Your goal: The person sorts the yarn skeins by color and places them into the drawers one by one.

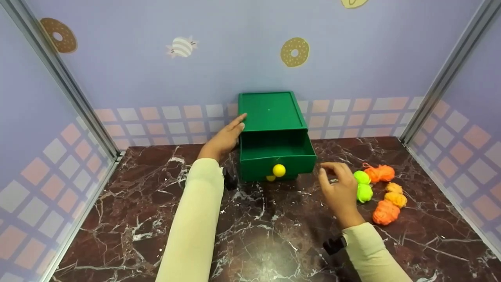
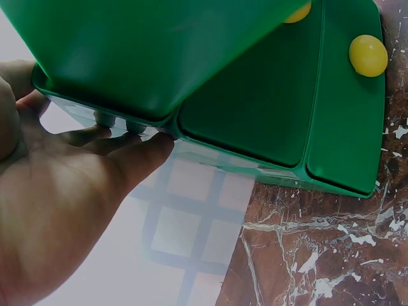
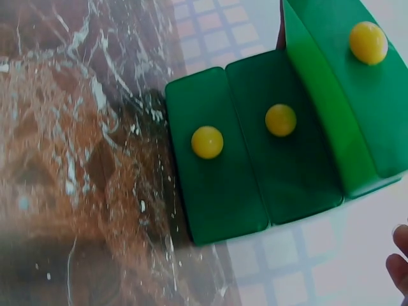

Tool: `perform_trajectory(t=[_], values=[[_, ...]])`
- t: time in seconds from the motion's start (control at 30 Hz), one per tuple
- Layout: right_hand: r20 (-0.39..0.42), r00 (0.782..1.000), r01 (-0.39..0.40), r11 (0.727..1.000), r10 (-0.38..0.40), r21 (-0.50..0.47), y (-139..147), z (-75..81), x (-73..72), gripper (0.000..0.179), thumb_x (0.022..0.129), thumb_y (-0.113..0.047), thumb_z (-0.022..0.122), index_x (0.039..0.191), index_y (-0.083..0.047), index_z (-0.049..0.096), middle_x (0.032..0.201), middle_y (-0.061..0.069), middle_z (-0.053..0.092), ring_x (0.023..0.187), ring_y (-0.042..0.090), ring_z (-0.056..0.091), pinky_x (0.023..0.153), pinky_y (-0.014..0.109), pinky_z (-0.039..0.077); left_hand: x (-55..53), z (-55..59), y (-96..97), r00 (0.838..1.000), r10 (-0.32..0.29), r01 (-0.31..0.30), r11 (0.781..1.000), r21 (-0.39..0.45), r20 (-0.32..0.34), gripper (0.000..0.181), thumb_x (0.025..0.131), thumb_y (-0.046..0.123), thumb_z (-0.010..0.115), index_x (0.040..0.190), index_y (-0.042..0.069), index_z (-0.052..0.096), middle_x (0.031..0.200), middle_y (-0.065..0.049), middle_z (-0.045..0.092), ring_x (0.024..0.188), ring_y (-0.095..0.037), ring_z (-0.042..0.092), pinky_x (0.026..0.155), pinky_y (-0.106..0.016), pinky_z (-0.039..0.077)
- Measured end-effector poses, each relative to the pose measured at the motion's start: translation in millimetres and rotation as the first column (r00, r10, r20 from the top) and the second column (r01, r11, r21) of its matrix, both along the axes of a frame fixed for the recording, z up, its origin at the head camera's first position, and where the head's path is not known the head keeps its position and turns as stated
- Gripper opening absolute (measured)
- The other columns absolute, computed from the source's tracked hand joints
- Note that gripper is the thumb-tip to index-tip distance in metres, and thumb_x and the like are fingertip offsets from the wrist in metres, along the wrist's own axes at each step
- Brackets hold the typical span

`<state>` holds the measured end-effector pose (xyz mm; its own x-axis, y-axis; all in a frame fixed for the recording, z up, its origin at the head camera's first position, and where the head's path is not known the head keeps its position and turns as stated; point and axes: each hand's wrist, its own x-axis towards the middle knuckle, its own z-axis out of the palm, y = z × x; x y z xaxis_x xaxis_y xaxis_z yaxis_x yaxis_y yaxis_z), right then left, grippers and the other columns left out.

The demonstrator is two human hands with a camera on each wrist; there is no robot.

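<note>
A green chest of drawers (image 1: 270, 109) stands against the back wall with its top drawer (image 1: 278, 164) pulled out. That drawer looks bare inside and has a yellow round knob (image 1: 279, 170). Two lower drawers (image 3: 210, 185) are pushed in, each with a yellow knob. My left hand (image 1: 225, 141) rests against the chest's left side; in the left wrist view its fingers lie along that side wall. Right of the drawer, my right hand (image 1: 341, 188) hovers with bent fingers and nothing in them. Only fingertips show at the right wrist view's edge.
Close to the right hand lie yarn bundles on the dark marbled table (image 1: 137, 219): lime green (image 1: 364, 192), red-orange (image 1: 379, 173), and an orange one (image 1: 395, 196) touching a coral one (image 1: 386, 212). Patterned walls (image 1: 235, 58) enclose the table at the back and both sides.
</note>
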<state>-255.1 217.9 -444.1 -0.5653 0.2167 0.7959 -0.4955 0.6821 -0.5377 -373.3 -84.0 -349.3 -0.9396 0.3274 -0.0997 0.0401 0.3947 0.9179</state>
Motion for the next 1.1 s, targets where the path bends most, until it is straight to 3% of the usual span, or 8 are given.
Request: perform_trajectory(t=[0.23,0.4,0.67,0.93,1.1], values=[[0.071,0.997,0.041,0.999,-0.042,0.007,17,-4.7,-3.6,0.009,0.082,-0.003,0.070,0.090,-0.002,0.073,0.085,0.012,0.066,0.076,0.022,0.061,0.072,0.011,0.042,0.6,-0.9,0.6,0.999,-0.024,0.022,0.998,0.055,0.023,0.046,0.105,0.045,0.033,0.150,0.042,0.023,0.164,0.002,0.009,0.151,-0.026,0.010,0.119,-0.052,0.021],[0.201,0.976,0.077,0.997,-0.080,0.024,28,-6.3,-7.8,0.011,0.083,-0.008,0.071,0.093,-0.005,0.073,0.089,0.012,0.065,0.078,0.023,0.059,0.071,0.023,0.043,1.0,-1.9,-0.2,0.999,-0.020,0.016,0.993,0.114,0.034,0.045,0.106,0.040,0.033,0.149,0.036,0.023,0.164,0.001,0.007,0.150,-0.026,0.013,0.118,-0.050,0.024],[0.417,0.902,0.094,0.993,-0.113,0.066,48,-12.3,-13.6,0.021,0.087,-0.015,0.067,0.105,-0.004,0.070,0.102,0.017,0.063,0.091,0.031,0.059,0.079,0.044,0.047,-0.2,-2.8,-2.3,0.999,0.003,-0.010,0.989,0.144,0.050,0.047,0.105,0.040,0.036,0.150,0.037,0.023,0.163,0.003,0.012,0.143,-0.028,0.026,0.115,-0.049,0.029],[0.568,0.814,0.073,0.992,-0.117,0.099,66,-18.0,-12.4,0.029,0.092,-0.020,0.061,0.116,-0.004,0.066,0.110,0.019,0.058,0.102,0.036,0.056,0.087,0.052,0.044,3.4,-1.7,-4.6,0.997,-0.011,-0.002,0.985,0.175,0.074,0.049,0.104,0.043,0.039,0.151,0.040,0.024,0.163,0.004,0.010,0.150,-0.025,0.014,0.118,-0.052,0.025],[0.608,0.783,0.067,0.990,-0.129,0.125,74,-19.1,-12.3,0.033,0.093,-0.024,0.060,0.119,-0.004,0.064,0.114,0.021,0.057,0.107,0.038,0.055,0.090,0.056,0.044,1.1,-3.8,-4.7,0.998,-0.011,0.000,0.984,0.177,0.066,0.049,0.103,0.043,0.040,0.150,0.040,0.025,0.163,0.003,0.011,0.150,-0.023,0.015,0.117,-0.050,0.027]])
